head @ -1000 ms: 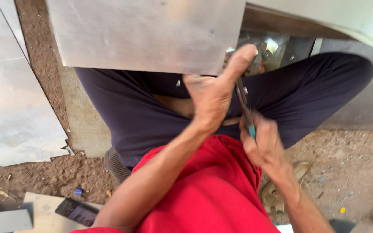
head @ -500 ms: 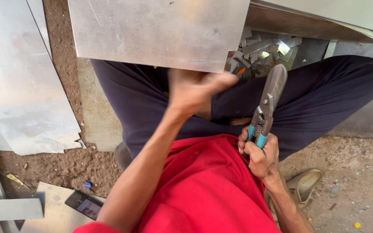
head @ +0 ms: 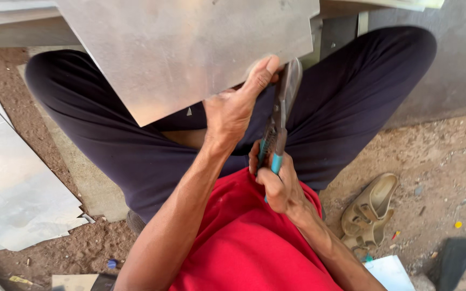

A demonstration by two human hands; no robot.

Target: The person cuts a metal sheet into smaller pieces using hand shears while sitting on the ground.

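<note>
I sit cross-legged in dark trousers and a red shirt. My left hand [head: 234,106] grips the near right corner of a grey metal sheet [head: 190,46] that lies across my lap, thumb pressed on top. My right hand [head: 277,183] is closed around the teal handles of tin snips [head: 279,116]. The snips point away from me, and their grey blades stand at the sheet's right edge beside my left thumb.
More metal sheets [head: 12,194] lie on the dirt ground at the left. A tan sandal [head: 370,210] rests on the ground at the right. A grey wall [head: 459,59] rises at the far right. Small scraps dot the dirt.
The metal sheet has come closer over my lap. My left hand moved onto its corner, and the snips rose until their blades met the sheet's right edge.
</note>
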